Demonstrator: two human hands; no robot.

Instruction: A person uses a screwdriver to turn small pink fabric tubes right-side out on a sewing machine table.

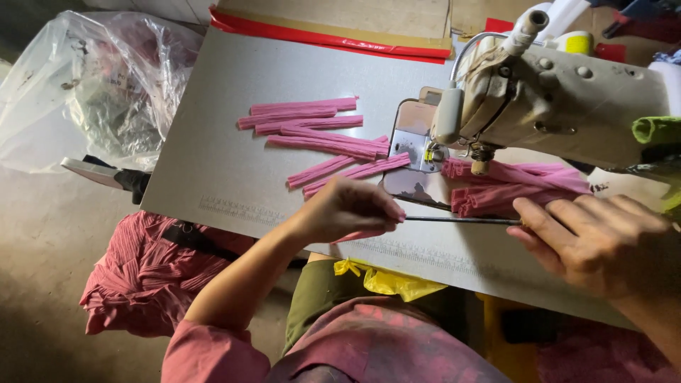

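My left hand (346, 209) pinches a pink fabric strip (362, 234) at the front of the grey sewing table (234, 106). A thin dark metal rod (461, 220) runs from that strip to my right hand (592, 237), which grips the rod's other end. Several finished pink fabric tubes (312, 128) lie fanned out on the table beyond my left hand. A second bundle of pink strips (507, 186) lies under the sewing machine (560, 92), just beyond my right hand.
A clear plastic bag (92, 78) bulges at the table's left. Scissors (106, 174) stick out near the table's left corner. Pink pleated cloth (142, 269) is heaped below the edge. Red and brown boards (333, 28) lie at the back. Yellow plastic (390, 280) sits on my lap.
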